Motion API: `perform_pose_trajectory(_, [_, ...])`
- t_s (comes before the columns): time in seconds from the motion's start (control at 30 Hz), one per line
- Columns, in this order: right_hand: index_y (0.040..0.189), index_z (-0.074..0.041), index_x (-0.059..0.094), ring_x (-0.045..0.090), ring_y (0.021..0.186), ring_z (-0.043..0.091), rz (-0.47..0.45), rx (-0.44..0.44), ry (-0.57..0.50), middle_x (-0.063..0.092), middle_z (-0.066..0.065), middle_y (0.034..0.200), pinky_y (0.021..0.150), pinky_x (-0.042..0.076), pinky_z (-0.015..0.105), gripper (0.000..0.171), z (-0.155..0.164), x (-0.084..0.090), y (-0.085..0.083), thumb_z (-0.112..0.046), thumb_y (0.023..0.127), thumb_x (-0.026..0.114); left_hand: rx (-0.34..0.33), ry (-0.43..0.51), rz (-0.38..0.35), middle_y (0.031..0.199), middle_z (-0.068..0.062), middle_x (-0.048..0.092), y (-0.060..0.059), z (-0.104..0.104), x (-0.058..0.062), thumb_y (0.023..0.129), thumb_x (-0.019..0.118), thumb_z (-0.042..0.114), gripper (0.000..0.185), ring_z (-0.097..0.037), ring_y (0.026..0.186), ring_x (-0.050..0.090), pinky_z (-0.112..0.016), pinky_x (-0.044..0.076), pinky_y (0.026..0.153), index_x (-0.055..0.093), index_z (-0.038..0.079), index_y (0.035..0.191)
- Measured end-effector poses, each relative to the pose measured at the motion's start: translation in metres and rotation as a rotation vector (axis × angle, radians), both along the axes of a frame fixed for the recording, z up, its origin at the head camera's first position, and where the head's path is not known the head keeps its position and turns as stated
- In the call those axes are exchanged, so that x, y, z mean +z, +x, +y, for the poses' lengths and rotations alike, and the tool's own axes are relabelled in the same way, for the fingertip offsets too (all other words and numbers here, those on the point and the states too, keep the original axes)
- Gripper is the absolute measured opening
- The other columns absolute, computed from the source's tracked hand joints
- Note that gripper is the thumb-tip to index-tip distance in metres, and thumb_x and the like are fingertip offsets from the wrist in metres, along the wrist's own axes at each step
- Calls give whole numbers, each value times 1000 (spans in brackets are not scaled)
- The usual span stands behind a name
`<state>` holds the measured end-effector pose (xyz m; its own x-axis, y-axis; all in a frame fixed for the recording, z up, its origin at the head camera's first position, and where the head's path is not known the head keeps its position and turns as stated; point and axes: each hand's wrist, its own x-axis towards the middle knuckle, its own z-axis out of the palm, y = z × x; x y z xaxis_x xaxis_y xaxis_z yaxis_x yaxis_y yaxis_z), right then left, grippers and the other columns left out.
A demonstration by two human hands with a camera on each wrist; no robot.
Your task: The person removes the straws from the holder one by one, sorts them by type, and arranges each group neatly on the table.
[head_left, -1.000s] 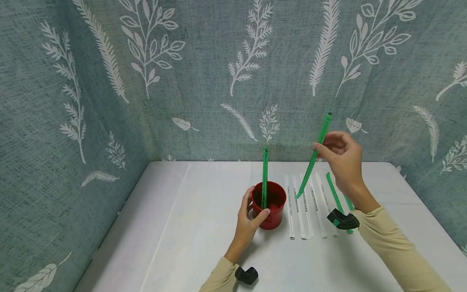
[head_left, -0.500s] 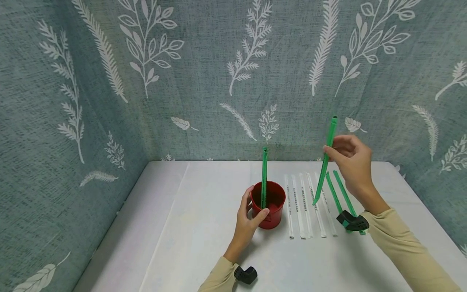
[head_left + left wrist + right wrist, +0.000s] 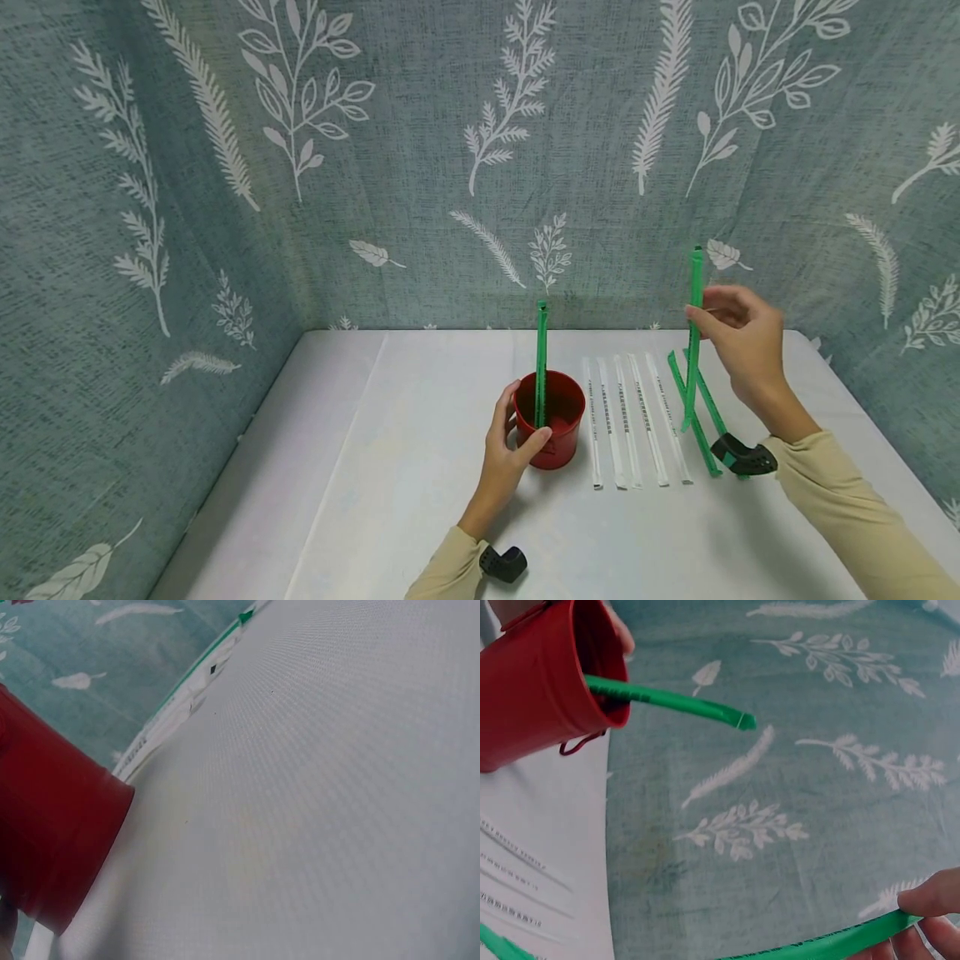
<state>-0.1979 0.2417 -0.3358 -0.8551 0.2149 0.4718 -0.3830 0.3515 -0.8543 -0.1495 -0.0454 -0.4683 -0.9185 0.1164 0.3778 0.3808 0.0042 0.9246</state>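
A small red metal bucket [image 3: 555, 454] stands on the table, with a green paper-wrapped straw [image 3: 541, 350] upright inside it. My left hand [image 3: 506, 458] grips the bucket's near left side, thumb on the front and fingers round the side. To the right, my right hand [image 3: 742, 337] pinches another green wrapped straw [image 3: 694, 333] between thumb and fingers, held upright above the table. In the right wrist view this held straw [image 3: 832, 943] runs along the bottom edge. Two more green wrapped straws [image 3: 701, 437] lie below the right hand, partly hidden by it and the wrist camera.
Several white-wrapped straws [image 3: 618, 425] lie side by side on the white table [image 3: 405, 467], just right of the bucket. A patterned blue-green cloth [image 3: 420, 167] hangs behind the table and along its sides.
My right hand has moved right and slightly down with its green straw, from over the white straws to over the green ones; the straw is now more upright. The left hand stays on the bucket.
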Motion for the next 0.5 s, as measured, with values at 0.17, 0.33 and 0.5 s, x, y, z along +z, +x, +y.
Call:
perform_pose_trajectory(0.17, [112,-1,62,59,74,4,-23,-28,15,61,-10,88,60,49,15,27,9,-6,-1,-6,86,68,1,5,8,142,-13,42,0,0,0,88,63,16,67,-31,129,37,-57,35,100,31,6,145])
perform_pose_trajectory(0.33, [112,-2,62,58,75,4,-53,-50,38,59,-8,89,60,49,15,27,15,-12,0,-9,87,68,-14,16,-21,144,-9,41,-3,-1,-6,87,63,18,69,-28,130,36,-53,36,100,30,10,147])
perform_pose_trajectory(0.5, [114,0,60,57,77,2,-87,-76,80,58,-11,90,61,49,14,29,22,-19,-1,-13,88,67,-11,17,-8,144,-4,41,-11,0,-23,88,64,19,68,-25,131,35,-52,36,100,30,18,147])
